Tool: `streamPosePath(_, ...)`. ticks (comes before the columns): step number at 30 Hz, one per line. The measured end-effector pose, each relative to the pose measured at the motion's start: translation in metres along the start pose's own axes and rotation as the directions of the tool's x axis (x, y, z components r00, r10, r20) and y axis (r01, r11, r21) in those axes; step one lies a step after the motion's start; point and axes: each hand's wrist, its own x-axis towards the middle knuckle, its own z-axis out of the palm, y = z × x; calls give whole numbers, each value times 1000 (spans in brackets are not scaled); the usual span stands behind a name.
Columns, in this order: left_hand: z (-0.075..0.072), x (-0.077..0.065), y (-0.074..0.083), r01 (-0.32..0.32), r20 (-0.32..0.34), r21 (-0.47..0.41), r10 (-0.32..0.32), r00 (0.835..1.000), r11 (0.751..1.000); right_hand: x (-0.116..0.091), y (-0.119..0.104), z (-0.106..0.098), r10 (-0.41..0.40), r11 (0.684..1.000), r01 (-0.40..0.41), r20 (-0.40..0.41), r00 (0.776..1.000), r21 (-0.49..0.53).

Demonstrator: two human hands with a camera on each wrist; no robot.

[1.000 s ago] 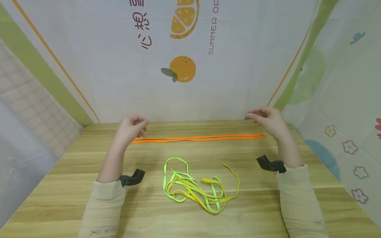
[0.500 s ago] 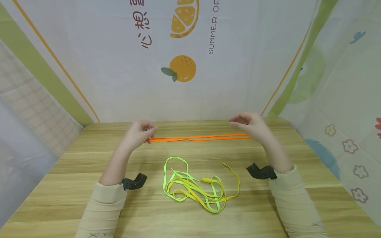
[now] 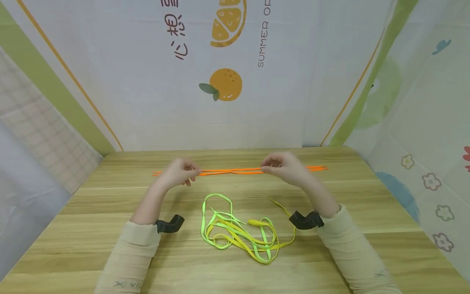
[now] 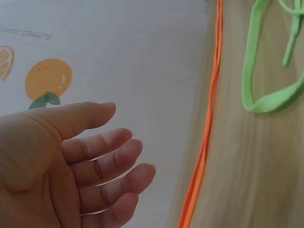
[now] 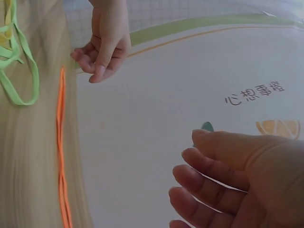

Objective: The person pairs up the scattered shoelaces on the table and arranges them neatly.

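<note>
An orange shoelace point(image 3: 231, 171), laid out doubled, runs left to right across the back of the table. Above its left part hovers my left hand point(image 3: 180, 173), the fingers loosely bent and apart from the lace in the left wrist view. My right hand point(image 3: 282, 166) is over the right part; its thumb and fingers hold nothing in the right wrist view. Both lace ends show beyond the hands. Closer to me lies a loose tangle of a light green shoelace point(image 3: 203, 216) and a yellow shoelace point(image 3: 295, 228).
The wooden table point(image 3: 92, 228) meets a printed white cloth point(image 3: 147, 102) hanging behind it. Another patterned cloth point(image 3: 422, 134) hangs at the right side. A black wrist camera point(image 3: 170, 224) is on the left wrist, and a second black wrist camera point(image 3: 306, 220) on the right.
Both hands have moved inward toward each other and lowered closer to the orange shoelace, the right hand travelling farther. The shoelaces have stayed in place.
</note>
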Motion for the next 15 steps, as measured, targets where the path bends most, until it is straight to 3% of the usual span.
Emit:
streamPosePath(8,7,5,-11,27,81,23,-29,996,999,6,-1,22,7,1000,-8,82,997,15)
streamPosePath(15,12,9,-24,58,134,25,-61,989,998,12,-1,43,8,995,-25,171,985,96)
